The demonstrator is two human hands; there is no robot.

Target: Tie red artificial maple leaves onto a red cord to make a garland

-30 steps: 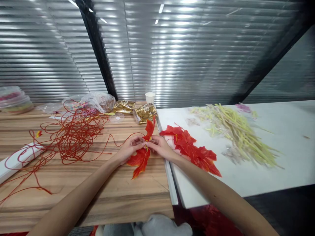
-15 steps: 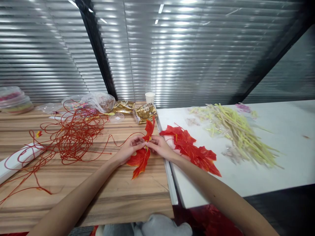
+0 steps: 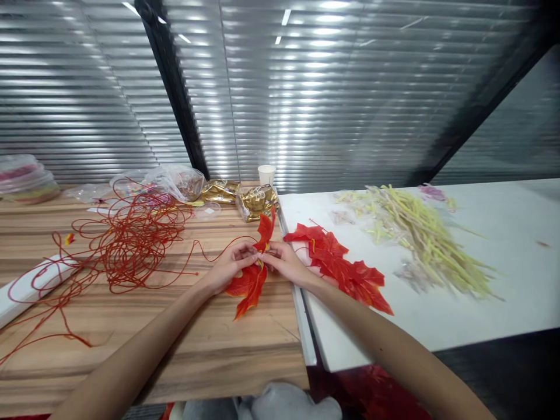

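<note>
Over the wooden table, my left hand (image 3: 233, 265) and my right hand (image 3: 286, 262) meet at the fingertips, both closed in a pinch. Between them is a red artificial maple leaf (image 3: 252, 294) with orange-yellow edges; its parts stick out above and below my fingers. A bit of yellow stem shows at the pinch, but my fingers hide the exact grip. A thin red cord (image 3: 196, 248) runs from my left hand to a big loose tangle of red cord (image 3: 135, 239). Right of my hands, more red maple leaves (image 3: 345, 265) lie on the white table.
Gold foil packets (image 3: 258, 202) and a white paper cup (image 3: 266, 174) stand at the back. Clear plastic bags (image 3: 175, 182) and stacked lidded tubs (image 3: 26, 178) are at left, near a white bar (image 3: 37, 286). Yellow-green strips (image 3: 433, 239) lie at right. A gap separates the tables.
</note>
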